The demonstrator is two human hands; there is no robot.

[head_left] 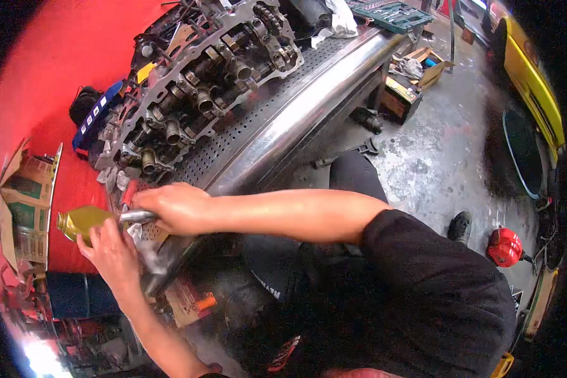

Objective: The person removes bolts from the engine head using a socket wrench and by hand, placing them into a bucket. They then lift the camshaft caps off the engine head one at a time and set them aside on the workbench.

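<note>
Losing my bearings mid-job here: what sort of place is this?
Most likely a vehicle repair workshop: a grimy engine cylinder head sits on a perforated metal bench, and an open tool case lies near the bench's far end.

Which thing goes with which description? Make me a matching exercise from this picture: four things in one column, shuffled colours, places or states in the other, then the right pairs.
Things
1. bottle
2. engine part
3. tool case
4. metal piece

Descriptions
A. teal, at the top edge of the picture
B. silvery, held in the right hand
C. olive-yellow, beside the left hand
D. has a row of round metal tubes

Pairs: 1-C, 2-D, 3-A, 4-B
</note>
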